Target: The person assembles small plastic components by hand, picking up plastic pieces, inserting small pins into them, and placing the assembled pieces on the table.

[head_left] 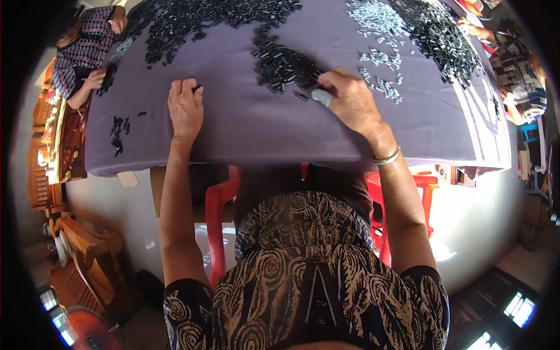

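My left hand (185, 111) rests on the purple tablecloth (227, 116) with its fingers curled in. A small dark bit shows by its fingertips, too small to name. My right hand (352, 102) is closed at the near right edge of a heap of small black tube-like pieces (283, 64). Its fingertips are partly hidden, so what they grip does not show clearly. A pale grey shiny patch (322, 97) covers the thumb area. One loose black piece (301, 97) lies just left of that thumb.
Larger black heaps (192, 26) spread along the far side. Clear pieces (382, 58) lie right of my right hand, beside another black heap (446, 49). Several black pieces (118, 131) lie at left. People sit at both sides, and a red chair (217, 227) is beneath me.
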A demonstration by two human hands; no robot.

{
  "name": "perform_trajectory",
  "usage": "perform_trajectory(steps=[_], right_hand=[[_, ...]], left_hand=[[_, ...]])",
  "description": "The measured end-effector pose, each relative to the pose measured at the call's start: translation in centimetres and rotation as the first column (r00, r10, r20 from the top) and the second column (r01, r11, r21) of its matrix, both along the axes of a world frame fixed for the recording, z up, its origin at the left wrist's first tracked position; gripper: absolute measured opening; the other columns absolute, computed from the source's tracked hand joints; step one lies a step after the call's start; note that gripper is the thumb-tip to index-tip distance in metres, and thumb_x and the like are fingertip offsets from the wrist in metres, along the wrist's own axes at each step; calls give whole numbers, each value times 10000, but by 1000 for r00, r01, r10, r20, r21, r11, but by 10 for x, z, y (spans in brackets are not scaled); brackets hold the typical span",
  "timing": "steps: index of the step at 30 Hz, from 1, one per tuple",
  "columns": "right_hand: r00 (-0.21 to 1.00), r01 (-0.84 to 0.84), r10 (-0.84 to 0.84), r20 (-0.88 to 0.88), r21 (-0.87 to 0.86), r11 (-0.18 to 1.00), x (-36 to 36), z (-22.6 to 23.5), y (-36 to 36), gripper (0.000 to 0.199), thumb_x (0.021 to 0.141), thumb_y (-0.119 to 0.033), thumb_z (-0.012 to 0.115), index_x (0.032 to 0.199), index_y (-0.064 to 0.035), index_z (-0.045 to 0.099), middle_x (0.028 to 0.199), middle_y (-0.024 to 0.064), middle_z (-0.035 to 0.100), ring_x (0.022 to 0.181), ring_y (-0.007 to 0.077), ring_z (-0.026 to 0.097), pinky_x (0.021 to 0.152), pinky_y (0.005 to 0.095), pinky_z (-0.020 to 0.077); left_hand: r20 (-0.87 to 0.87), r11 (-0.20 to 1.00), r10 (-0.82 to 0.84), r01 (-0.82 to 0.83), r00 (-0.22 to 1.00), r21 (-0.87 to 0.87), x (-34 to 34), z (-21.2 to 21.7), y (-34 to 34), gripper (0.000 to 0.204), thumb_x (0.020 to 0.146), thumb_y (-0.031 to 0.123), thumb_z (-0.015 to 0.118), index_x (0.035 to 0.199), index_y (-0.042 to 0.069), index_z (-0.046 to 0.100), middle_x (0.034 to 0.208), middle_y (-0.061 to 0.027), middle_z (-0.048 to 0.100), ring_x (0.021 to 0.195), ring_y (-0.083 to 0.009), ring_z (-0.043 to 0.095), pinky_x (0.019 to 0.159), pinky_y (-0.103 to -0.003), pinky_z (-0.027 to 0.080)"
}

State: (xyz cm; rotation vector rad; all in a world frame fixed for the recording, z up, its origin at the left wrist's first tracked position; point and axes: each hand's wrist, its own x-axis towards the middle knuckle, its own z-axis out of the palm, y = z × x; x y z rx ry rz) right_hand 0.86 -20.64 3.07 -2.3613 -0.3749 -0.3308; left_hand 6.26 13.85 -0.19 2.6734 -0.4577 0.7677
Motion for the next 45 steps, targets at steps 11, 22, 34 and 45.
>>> perform_trajectory(steps=[11, 22, 34, 45], right_hand=[[980, 66, -61, 188, -21, 998, -5, -1, 11, 168, 710, -133, 709, 812, -42, 612, 741, 95, 595, 643, 274, 615, 586, 360, 501], [949, -207, 192, 252, 35, 978, -33, 16, 51, 290, 641, -15, 619, 927, -39, 573, 811, 92, 537, 714, 302, 579, 607, 387, 506], [957, -206, 196, 212, 26, 978, -34, 11, 56, 288, 672, -85, 695, 936, -58, 583, 815, 92, 567, 729, 286, 607, 622, 369, 510], [964, 267, -266, 17, -51, 962, 8, 14, -79, 213, 709, 51, 544, 874, -42, 642, 729, 109, 655, 659, 184, 634, 634, 306, 490]], left_hand=[[-180, 668, -405, 156, 896, -728, -60, 28, -121, 112, 871, 48, 601, 982, 32, 605, 862, -13, 572, 755, -100, 560, 669, -226, 444], [-333, 376, -630, -99, 702, -921, -76, 35, -137, 151, 816, 0, 616, 967, 13, 617, 839, 2, 617, 784, -60, 565, 699, -214, 465], [-438, 223, -726, -421, 531, -879, -79, 30, -128, 71, 848, 43, 611, 919, 49, 621, 852, -27, 629, 751, -108, 611, 668, -257, 513], [-263, 298, -613, -91, 745, -950, -81, 24, -148, 157, 880, 104, 615, 1015, 25, 628, 895, -28, 636, 792, -106, 630, 651, -228, 477]])
